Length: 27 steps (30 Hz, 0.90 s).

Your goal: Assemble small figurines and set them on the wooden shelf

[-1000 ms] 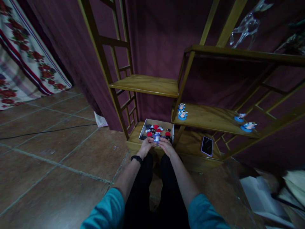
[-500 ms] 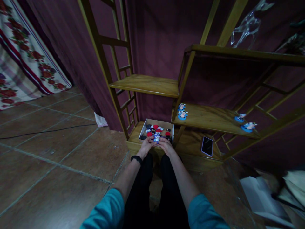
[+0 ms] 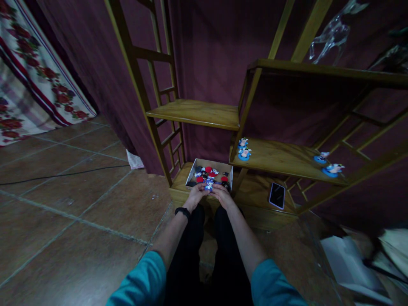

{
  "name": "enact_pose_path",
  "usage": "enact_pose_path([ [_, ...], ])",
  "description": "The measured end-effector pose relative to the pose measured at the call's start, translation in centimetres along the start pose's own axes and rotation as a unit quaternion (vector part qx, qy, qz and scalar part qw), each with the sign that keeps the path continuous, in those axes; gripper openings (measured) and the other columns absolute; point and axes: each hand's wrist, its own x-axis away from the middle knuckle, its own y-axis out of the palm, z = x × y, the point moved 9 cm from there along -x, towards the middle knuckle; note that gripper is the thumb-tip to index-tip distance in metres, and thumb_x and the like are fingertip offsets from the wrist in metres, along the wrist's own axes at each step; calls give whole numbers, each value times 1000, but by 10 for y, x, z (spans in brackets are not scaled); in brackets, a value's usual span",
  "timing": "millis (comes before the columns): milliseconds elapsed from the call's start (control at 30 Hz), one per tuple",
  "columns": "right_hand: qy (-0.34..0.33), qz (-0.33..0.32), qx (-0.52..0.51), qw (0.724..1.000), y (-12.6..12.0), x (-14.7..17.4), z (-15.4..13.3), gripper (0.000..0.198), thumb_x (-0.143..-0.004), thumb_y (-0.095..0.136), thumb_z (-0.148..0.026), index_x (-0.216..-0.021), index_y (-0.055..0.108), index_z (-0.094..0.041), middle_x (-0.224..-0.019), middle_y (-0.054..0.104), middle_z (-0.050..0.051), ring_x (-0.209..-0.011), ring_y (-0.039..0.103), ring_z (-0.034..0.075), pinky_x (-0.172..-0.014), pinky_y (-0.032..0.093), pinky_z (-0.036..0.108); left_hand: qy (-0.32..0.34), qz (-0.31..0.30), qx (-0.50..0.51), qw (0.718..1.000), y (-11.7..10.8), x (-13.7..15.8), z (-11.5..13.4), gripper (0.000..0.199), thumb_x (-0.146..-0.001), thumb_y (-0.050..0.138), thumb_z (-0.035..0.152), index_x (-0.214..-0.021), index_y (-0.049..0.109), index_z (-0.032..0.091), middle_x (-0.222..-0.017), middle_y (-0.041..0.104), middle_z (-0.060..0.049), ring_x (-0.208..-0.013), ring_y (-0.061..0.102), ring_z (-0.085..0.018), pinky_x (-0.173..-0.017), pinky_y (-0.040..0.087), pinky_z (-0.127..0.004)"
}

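Note:
A small blue-and-white figurine [image 3: 209, 185] is held between both hands, over the near edge of an open cardboard box [image 3: 231, 170]. My left hand [image 3: 195, 196] grips it from the left side, fingers closed on it. From the other side my right hand [image 3: 222, 195] pinches it too. Inside the box lie several more small pieces, among them a red disc [image 3: 208, 169] and some dark and white ones. My hands hide part of the box's near side.
The box stands on the bottom board of a wooden shelf unit. On the middle shelf [image 3: 280, 159] to the right stand blue-based figurines [image 3: 244, 154] at both ends. A phone [image 3: 277, 196] lies below. A clear deer ornament [image 3: 333, 34] stands on the upper right shelf.
Hardly anything differs. Both hands keep the figurine in almost the same place above the box's near edge.

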Motion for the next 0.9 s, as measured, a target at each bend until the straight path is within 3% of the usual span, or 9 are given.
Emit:
enact_pose_path([
  [400,-9,34,-10,999,-5,-2,0,29,-62,72,-35,-84,63,-18,-81,69,2,-76,66,16,-74,52,30,-18,-26,-32,999,7,1,1,45,-50,80,25,-88,62,11,-59,62,0,-51,53,-9,-53,39,-22],
  [900,-11,30,36,999,-5,1,-7,39,-61,71,-44,-89,66,-18,-90,70,5,-82,65,19,-73,51,31,-2,-32,-47,998,6,-1,-1,45,-44,82,23,-82,61,12,-55,58,4,-48,50,-7,-51,38,-21],
])
